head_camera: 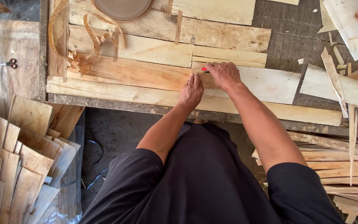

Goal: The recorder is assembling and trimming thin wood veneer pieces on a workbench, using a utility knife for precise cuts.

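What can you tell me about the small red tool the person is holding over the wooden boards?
The red tool is mostly hidden: only a short red tip with a dark end pokes out to the left of the right hand, which closes over the rest. It looks slim, like a pen or small knife; which one cannot be told. It lies nearly level, its tip on or just above a pale wooden board on the workbench. The left hand presses flat on the boards just below it, not touching it.

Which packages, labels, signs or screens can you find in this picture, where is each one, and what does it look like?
None in view: no package, label, sign or screen.
Only bare wooden boards on the bench, thin wood sheets stacked at left, and a red-tipped tool at the right hand.
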